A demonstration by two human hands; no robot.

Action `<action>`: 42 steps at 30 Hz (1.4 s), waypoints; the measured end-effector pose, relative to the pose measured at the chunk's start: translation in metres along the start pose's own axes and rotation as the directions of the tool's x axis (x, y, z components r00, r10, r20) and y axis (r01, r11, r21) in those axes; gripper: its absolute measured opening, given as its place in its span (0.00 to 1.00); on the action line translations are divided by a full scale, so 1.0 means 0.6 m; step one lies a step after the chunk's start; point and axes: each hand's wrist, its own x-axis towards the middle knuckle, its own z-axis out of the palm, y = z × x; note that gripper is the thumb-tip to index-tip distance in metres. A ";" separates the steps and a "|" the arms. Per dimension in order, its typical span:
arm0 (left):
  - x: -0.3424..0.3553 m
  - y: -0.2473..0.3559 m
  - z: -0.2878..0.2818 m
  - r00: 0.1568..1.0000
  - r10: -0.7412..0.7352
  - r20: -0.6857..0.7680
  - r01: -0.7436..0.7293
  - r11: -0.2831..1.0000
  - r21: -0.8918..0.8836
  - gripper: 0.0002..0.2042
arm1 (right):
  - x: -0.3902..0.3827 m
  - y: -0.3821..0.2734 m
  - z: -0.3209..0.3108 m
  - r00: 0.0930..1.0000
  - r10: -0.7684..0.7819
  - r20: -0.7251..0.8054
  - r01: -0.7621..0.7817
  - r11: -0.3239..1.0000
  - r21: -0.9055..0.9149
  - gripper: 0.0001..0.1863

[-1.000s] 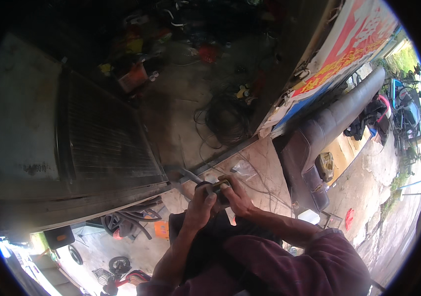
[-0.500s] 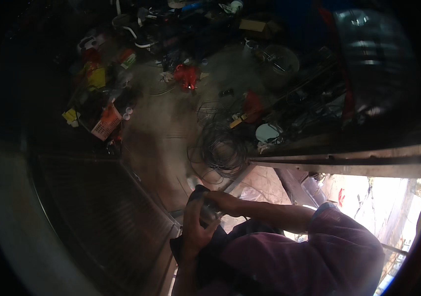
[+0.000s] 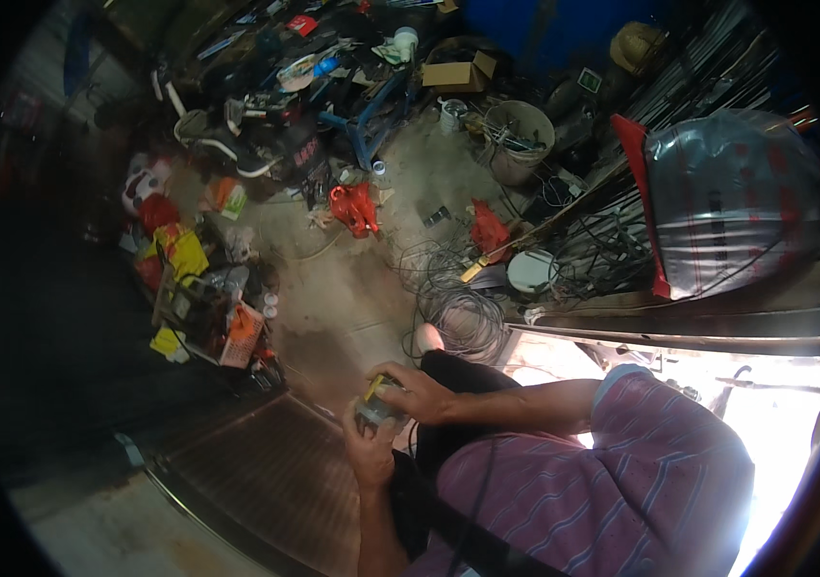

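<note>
I hold a small grey-and-yellow object [image 3: 378, 408], perhaps a power tool, in both hands in front of my body. My left hand [image 3: 369, 444] wraps its near side from below, and my right hand [image 3: 405, 392] grips its top from the right. Both have closed fingers. A dark cord hangs near it across my dark trousers. My foot [image 3: 429, 337] shows beyond my hands, beside a loose coil of cable [image 3: 463, 308] on the concrete floor [image 3: 323, 293].
A ridged metal panel [image 3: 266, 462] lies lower left. Clutter includes an orange basket [image 3: 242, 337], red bags [image 3: 352, 207], a blue metal frame [image 3: 362, 130], a bucket [image 3: 518, 141], a cardboard box [image 3: 453, 75], long metal rods [image 3: 602, 236] and a plastic-wrapped roll [image 3: 729, 202] at right.
My view has swung from the bright outdoor side into the cluttered interior, which now looks brighter. My hands still hold the object, and my foot now shows beside the cable coil.
</note>
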 end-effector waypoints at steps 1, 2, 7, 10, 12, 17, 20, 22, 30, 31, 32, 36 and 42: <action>0.025 0.019 0.003 1.000 0.018 0.011 -0.018 0.999 0.036 0.35 | 0.028 -0.005 -0.009 0.999 0.032 0.001 -0.032 0.999 0.029 0.23; 0.054 0.037 0.000 0.999 0.027 0.023 -0.029 0.994 0.109 0.35 | 0.056 -0.011 -0.017 0.998 0.063 0.004 -0.063 0.996 0.060 0.23; 0.209 0.140 0.006 0.994 -0.091 0.065 0.081 0.985 0.149 0.38 | 0.201 -0.041 -0.062 0.992 -0.017 -0.121 0.026 0.997 0.077 0.23; 0.292 0.167 -0.021 0.988 -0.128 0.091 0.102 0.962 0.255 0.41 | 0.274 -0.057 -0.085 0.981 -0.036 -0.188 0.047 0.998 0.051 0.26; 0.364 0.182 -0.006 0.986 -0.117 0.120 0.088 0.971 0.220 0.44 | 0.320 -0.080 -0.117 0.975 -0.038 -0.220 0.049 0.998 0.045 0.27; 0.487 0.270 0.042 0.978 -0.099 0.185 0.064 0.980 0.190 0.44 | 0.422 -0.131 -0.195 0.968 -0.078 -0.239 0.076 0.997 -0.015 0.28; 0.578 0.288 0.057 0.966 -0.134 0.222 0.117 0.989 0.090 0.44 | 0.486 -0.140 -0.239 0.955 -0.040 -0.295 0.033 0.999 -0.030 0.29; 0.645 0.287 0.055 0.946 -0.212 0.243 0.200 0.977 0.074 0.40 | 0.527 -0.140 -0.272 0.939 0.046 -0.339 -0.054 0.998 -0.012 0.29; 0.901 0.334 0.076 0.829 -0.427 0.361 0.425 0.901 0.090 0.28 | 0.643 -0.098 -0.430 0.776 0.356 -0.520 -0.245 0.931 0.271 0.19; 0.925 0.342 0.086 0.817 -0.444 0.369 0.434 0.894 0.114 0.28 | 0.650 -0.072 -0.441 0.753 0.362 -0.549 -0.213 0.924 0.316 0.18; 0.945 0.350 0.094 0.803 -0.460 0.379 0.442 0.886 0.138 0.29 | 0.655 -0.046 -0.450 0.727 0.368 -0.579 -0.179 0.917 0.357 0.17; 1.020 0.370 0.136 0.781 -0.500 0.375 0.491 0.862 0.128 0.28 | 0.655 -0.089 -0.520 0.659 0.483 -0.576 -0.094 0.813 0.575 0.18; 1.123 0.370 0.248 0.709 -0.573 0.411 0.549 0.814 0.189 0.30 | 0.658 -0.067 -0.667 0.524 0.480 -0.704 0.017 0.820 0.572 0.18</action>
